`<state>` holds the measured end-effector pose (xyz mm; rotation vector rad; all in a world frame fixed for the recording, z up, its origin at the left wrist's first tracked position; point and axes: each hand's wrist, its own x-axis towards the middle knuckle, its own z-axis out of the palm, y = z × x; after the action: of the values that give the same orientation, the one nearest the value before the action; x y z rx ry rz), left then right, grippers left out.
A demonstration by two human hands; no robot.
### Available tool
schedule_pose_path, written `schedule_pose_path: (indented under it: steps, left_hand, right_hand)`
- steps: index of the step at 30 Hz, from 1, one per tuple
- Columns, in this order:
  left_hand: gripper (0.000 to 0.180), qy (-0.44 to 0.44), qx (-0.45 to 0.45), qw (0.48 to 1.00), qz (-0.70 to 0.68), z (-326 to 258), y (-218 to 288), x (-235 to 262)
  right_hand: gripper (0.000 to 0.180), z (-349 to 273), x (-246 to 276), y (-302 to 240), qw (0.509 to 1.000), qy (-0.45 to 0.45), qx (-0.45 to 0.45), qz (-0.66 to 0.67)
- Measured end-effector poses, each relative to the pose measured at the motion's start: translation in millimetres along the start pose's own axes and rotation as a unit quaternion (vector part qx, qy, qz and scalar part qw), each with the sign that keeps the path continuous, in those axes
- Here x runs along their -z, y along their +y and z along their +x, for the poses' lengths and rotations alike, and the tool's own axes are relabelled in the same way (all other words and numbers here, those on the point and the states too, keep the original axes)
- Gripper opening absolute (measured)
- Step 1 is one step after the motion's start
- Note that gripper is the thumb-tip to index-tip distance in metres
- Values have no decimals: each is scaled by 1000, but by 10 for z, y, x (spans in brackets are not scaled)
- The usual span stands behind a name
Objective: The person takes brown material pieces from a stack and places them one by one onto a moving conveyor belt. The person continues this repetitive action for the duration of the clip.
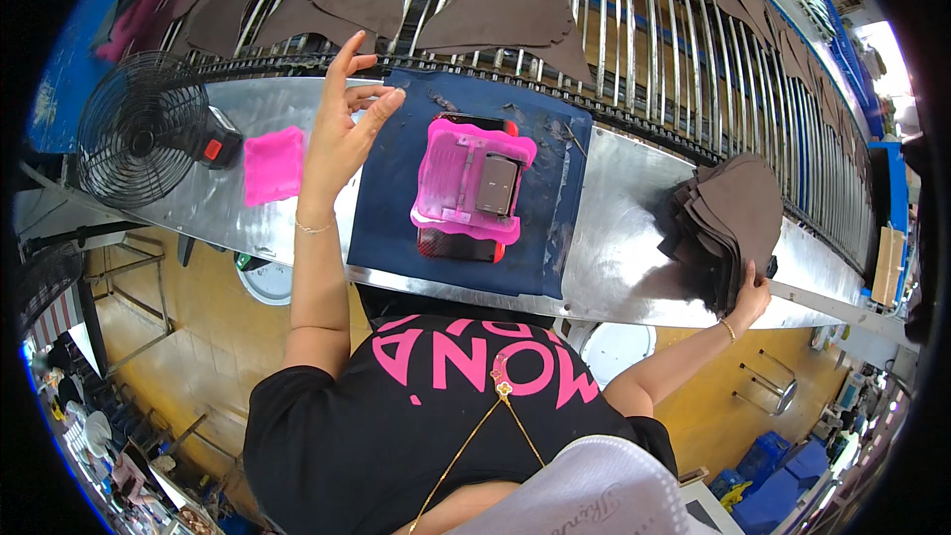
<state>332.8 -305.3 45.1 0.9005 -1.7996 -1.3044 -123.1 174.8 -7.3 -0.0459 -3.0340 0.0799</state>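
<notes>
My left hand [349, 129] is raised over the left edge of a dark blue mat [396, 238], its fingers apart and holding nothing. At the right of the metal worktop, my right hand [751, 299] grips the near edge of a stack of dark brown, leather-like cut pieces [745, 200]. The sheets fan out unevenly on their left side. On the mat lies a pink wavy-edged holder [442, 173] with a small dark box-shaped device [498, 185] on it. Under the holder, a red-and-black object [461, 245] sticks out at both ends.
A rack of metal rods [634, 50] runs along the far side, bearing more brown cut pieces [510, 10]. To the left stand a black wire-cage fan [144, 134] and a pink square piece [273, 166]. A stool [778, 394] is on the floor at right.
</notes>
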Motion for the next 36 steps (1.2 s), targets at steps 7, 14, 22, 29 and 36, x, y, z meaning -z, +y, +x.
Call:
schedule_pose_path:
  steps: [7,14,22,29,36]
  left_hand:
    - [68,23,25,999,26,-159,-113,177]
    - [68,0,-1,1000,-20,-114,-30,140]
    - [58,-34,-158,987,22,161,424,-301]
    - [28,-1,7,991,-131,109,576,223]
    - [18,139,-51,989,-28,-212,520,1050]
  right_hand:
    - [75,-175,284,-400,996,16,-78,-36]
    - [37,-418,747,-633,979,-60,6,195]
    - [43,-1452,1444,-1867,737,6,210,643]
    - [23,-2328,1045,-2889,684,-27,433,587]
    - [22,-2775,987,-3181,586,-210,560,547]
